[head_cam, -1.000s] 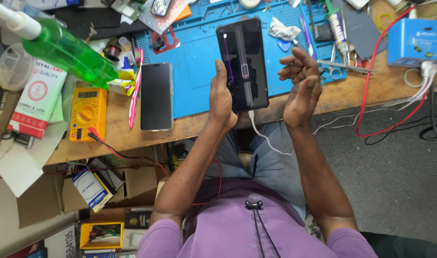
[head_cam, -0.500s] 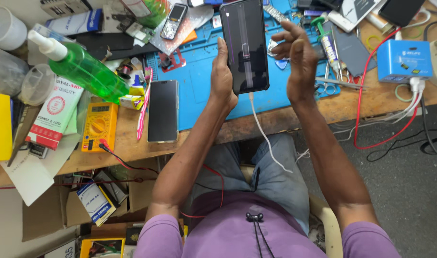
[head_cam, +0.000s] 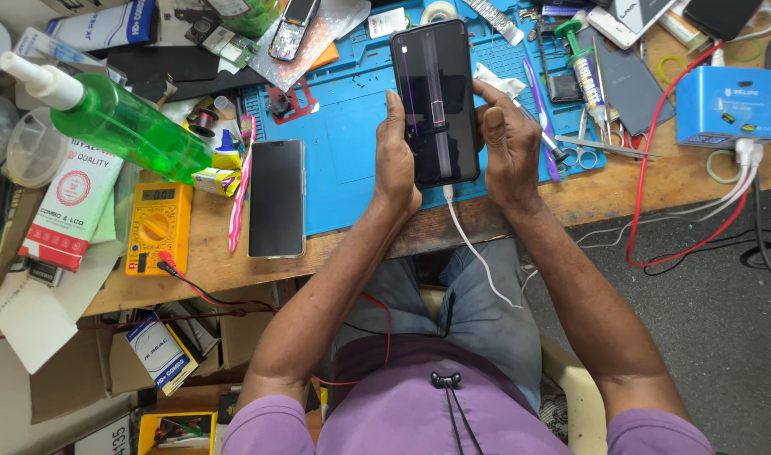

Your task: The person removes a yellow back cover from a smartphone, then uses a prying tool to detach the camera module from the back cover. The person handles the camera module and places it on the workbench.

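Nearest to me, low in the frame, are a purple shirt and jeans at a wooden workbench (head_cam: 571,202). Above them, at upper centre, my left hand (head_cam: 396,160) curls closed around the left edge of a black smartphone (head_cam: 436,101), while my right hand (head_cam: 508,143) steadies its right edge, thumb up. Holding it raised off the blue repair mat (head_cam: 352,126) leaves slack for the white cable (head_cam: 474,253) plugged in below. Further left lie a second phone (head_cam: 276,198), a yellow multimeter (head_cam: 158,227) and a green spray bottle (head_cam: 116,126).
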